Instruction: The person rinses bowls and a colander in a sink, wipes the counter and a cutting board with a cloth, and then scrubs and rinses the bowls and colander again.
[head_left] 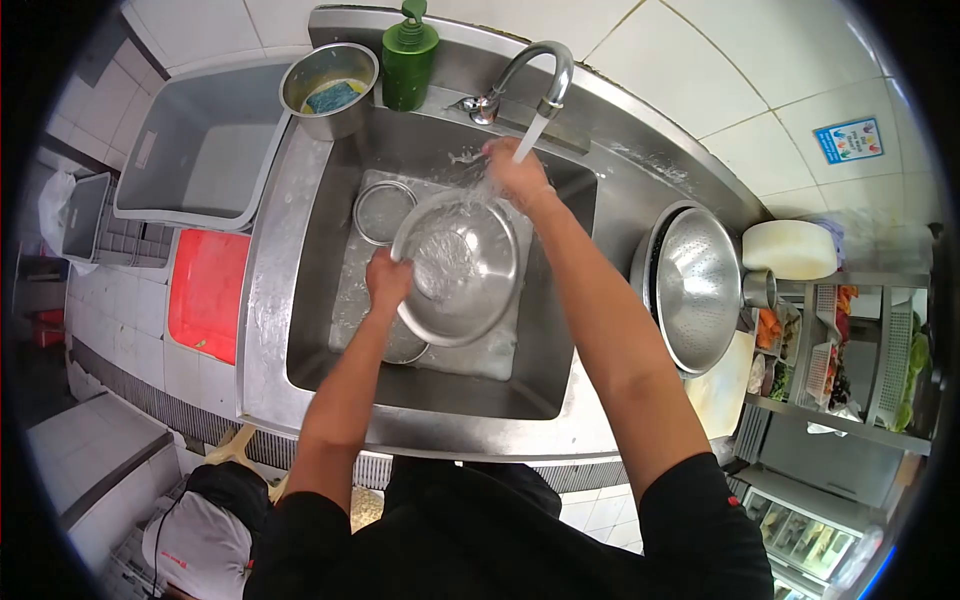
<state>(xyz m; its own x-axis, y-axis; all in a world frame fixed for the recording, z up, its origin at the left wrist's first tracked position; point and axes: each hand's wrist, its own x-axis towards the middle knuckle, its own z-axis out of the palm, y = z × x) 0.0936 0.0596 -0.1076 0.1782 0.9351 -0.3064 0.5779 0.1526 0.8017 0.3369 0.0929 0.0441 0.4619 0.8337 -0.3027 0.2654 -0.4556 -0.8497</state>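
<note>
A shiny round metal bowl [490, 300] is tilted in the sink, with water splashing inside it. My left hand [388, 280] is closed on the bowl's left rim, thumb toward the inside. At the bowl's far right edge, my right hand [518, 178] is under the stream from the curved faucet [556, 85]. Splashing water blurs its fingers, so I cannot make out whether they grip the rim. A small round metal dish [386, 212] lies on the sink floor beyond my left hand. Part of another round metal piece [408, 350] shows beneath the bowl.
Along the sink's back left stand a metal pot [340, 122] with a sponge [332, 97] and a green pump bottle [408, 70]. A grey tub [200, 150] sits left, above a red board [208, 295]. Stacked colanders [697, 290] rest right, near vegetable baskets [825, 370].
</note>
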